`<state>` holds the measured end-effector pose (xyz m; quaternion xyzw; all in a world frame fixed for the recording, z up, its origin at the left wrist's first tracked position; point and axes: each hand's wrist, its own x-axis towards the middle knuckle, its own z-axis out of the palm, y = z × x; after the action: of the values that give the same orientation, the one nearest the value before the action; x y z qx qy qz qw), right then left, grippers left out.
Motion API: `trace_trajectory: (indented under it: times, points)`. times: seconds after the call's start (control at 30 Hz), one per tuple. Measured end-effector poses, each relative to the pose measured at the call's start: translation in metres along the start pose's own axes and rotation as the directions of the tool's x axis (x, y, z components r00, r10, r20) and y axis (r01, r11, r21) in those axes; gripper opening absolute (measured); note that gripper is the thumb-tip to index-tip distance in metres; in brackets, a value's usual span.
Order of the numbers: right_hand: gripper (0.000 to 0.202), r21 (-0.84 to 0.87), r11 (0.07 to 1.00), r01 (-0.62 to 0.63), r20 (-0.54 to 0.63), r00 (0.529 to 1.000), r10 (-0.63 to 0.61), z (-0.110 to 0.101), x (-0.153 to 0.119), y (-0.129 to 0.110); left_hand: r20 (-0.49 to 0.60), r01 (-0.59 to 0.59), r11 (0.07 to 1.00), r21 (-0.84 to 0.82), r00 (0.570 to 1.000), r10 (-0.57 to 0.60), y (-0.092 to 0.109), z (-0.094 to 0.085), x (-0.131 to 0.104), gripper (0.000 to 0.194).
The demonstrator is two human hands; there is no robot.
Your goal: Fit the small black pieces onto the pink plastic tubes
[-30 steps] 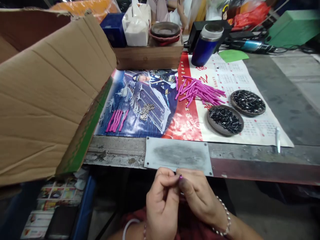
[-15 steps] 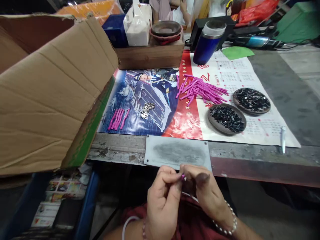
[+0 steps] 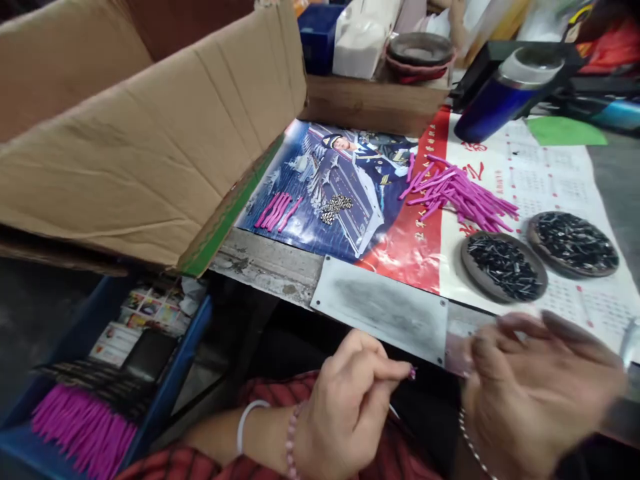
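Note:
My left hand (image 3: 355, 400) is closed in a pinch above my lap, just off the table's front edge. The small purple-pink end of a thin stick (image 3: 413, 373) pokes out of its fingertips; the rest is hidden in the hand. My right hand (image 3: 540, 393) is blurred by motion, with its fingers loosely curled and apart, and I see nothing held in it. It is over the table edge at the right, close to a silver tool (image 3: 631, 343) cut off by the frame. A grey-smudged metal plate (image 3: 385, 307) lies between the hands on the table edge.
On the poster lie a pile of pink sticks (image 3: 460, 193), a few more sticks (image 3: 277, 212) and small metal beads (image 3: 336, 209). Two dishes (image 3: 467, 267) hold dark metal pins. A cardboard box (image 3: 200, 133) stands left, above a blue bin (image 3: 197, 340). A blue tumbler (image 3: 495, 107) stands behind.
My right hand has left my left hand and moved right toward the silver tool. My left hand still pinches the pink piece. The view has swung, bringing more of the blue bin into sight.

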<state>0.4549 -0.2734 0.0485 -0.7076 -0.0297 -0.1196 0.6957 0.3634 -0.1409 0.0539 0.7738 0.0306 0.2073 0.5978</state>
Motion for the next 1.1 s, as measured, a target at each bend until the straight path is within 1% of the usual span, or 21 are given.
trace_trajectory:
  times: [0.03, 0.07, 0.1, 0.13, 0.2, 0.23, 0.27, 0.33, 0.37, 0.43, 0.53, 0.63, 0.73, 0.83, 0.9, 0.97, 1.03, 1.1]
  points:
    - [0.053, -0.012, 0.999, 0.033, -0.043, 0.998, -0.034, -0.006, 0.000, 0.002, 0.010, -0.045, 0.996, 0.081, 0.999, 0.045, 0.001, -0.003, 0.000, 0.017]
    - [0.048, -0.020, 0.999, 0.044, -0.016, 0.999, -0.045, -0.013, -0.002, 0.004, 0.016, -0.085, 0.983, 0.163, 0.996, 0.083, 0.001, -0.006, 0.001, 0.016]
    - [0.044, -0.028, 0.999, 0.027, 0.063, 0.998, -0.025, -0.019, -0.005, 0.006, 0.017, -0.113, 0.963, 0.244, 0.994, 0.112, 0.001, -0.008, 0.001, 0.015]
    - [0.038, -0.046, 0.999, -0.012, 0.186, 0.982, 0.020, -0.024, -0.009, 0.008, 0.014, -0.134, 0.939, 0.317, 0.991, 0.136, 0.001, -0.010, 0.000, 0.014]
    - [0.021, -0.110, 0.992, -0.054, 0.403, 0.910, 0.094, -0.030, -0.018, 0.010, 0.019, -0.172, 0.892, 0.417, 0.983, 0.180, 0.001, -0.011, -0.001, 0.017]
    - [0.013, -0.132, 0.990, -0.043, 0.470, 0.877, 0.101, -0.031, -0.022, 0.010, 0.029, -0.187, 0.875, 0.447, 0.981, 0.194, 0.001, -0.011, -0.002, 0.019]
    - [0.009, -0.141, 0.990, -0.026, 0.521, 0.848, 0.096, -0.030, -0.024, 0.010, 0.042, -0.193, 0.863, 0.467, 0.980, 0.196, 0.001, -0.011, -0.003, 0.022]
    - [0.009, -0.134, 0.991, 0.001, 0.593, 0.801, 0.080, -0.027, -0.026, 0.007, 0.058, -0.169, 0.856, 0.488, 0.985, 0.161, 0.002, -0.010, -0.005, 0.025]
    - [0.010, -0.127, 0.992, 0.003, 0.614, 0.785, 0.076, -0.025, -0.025, 0.005, 0.057, -0.146, 0.859, 0.491, 0.989, 0.136, 0.002, -0.010, -0.006, 0.026]
    - [0.011, -0.121, 0.993, 0.012, 0.644, 0.762, 0.069, -0.019, -0.023, 0.000, 0.046, -0.120, 0.859, 0.497, 0.993, 0.112, 0.003, -0.010, -0.007, 0.026]
    - [0.013, -0.133, 0.990, 0.049, 0.667, 0.743, 0.052, -0.013, -0.020, -0.008, 0.064, -0.164, 0.840, 0.517, 0.986, 0.153, 0.004, -0.012, -0.007, 0.026]
    - [0.015, -0.154, 0.982, 0.108, 0.661, 0.750, 0.021, -0.011, -0.021, -0.014, 0.102, -0.204, 0.822, 0.531, 0.979, 0.177, 0.004, -0.013, -0.007, 0.026]
    - [0.016, -0.184, 0.968, 0.172, 0.647, 0.762, -0.012, -0.011, -0.022, -0.016, 0.137, -0.213, 0.833, 0.511, 0.977, 0.165, 0.003, -0.013, -0.008, 0.027]
    - [0.019, -0.203, 0.957, 0.206, 0.626, 0.779, -0.035, -0.012, -0.022, -0.015, 0.125, -0.194, 0.844, 0.500, 0.980, 0.151, 0.002, -0.013, -0.008, 0.027]
    - [0.019, -0.204, 0.958, 0.202, 0.619, 0.785, -0.034, -0.012, -0.021, -0.014, 0.119, -0.202, 0.845, 0.494, 0.979, 0.165, 0.002, -0.013, -0.008, 0.028]
    - [0.017, -0.191, 0.965, 0.182, 0.625, 0.781, -0.024, -0.011, -0.020, -0.012, 0.119, -0.208, 0.850, 0.484, 0.978, 0.171, 0.002, -0.013, -0.007, 0.028]
    - [0.018, -0.179, 0.972, 0.150, 0.642, 0.767, 0.000, -0.010, -0.020, -0.010, 0.127, -0.203, 0.854, 0.478, 0.979, 0.162, 0.003, -0.014, -0.006, 0.028]
    - [0.021, -0.183, 0.975, 0.124, 0.671, 0.741, 0.032, -0.009, -0.020, -0.010, 0.130, -0.192, 0.855, 0.482, 0.981, 0.147, 0.004, -0.014, -0.006, 0.027]
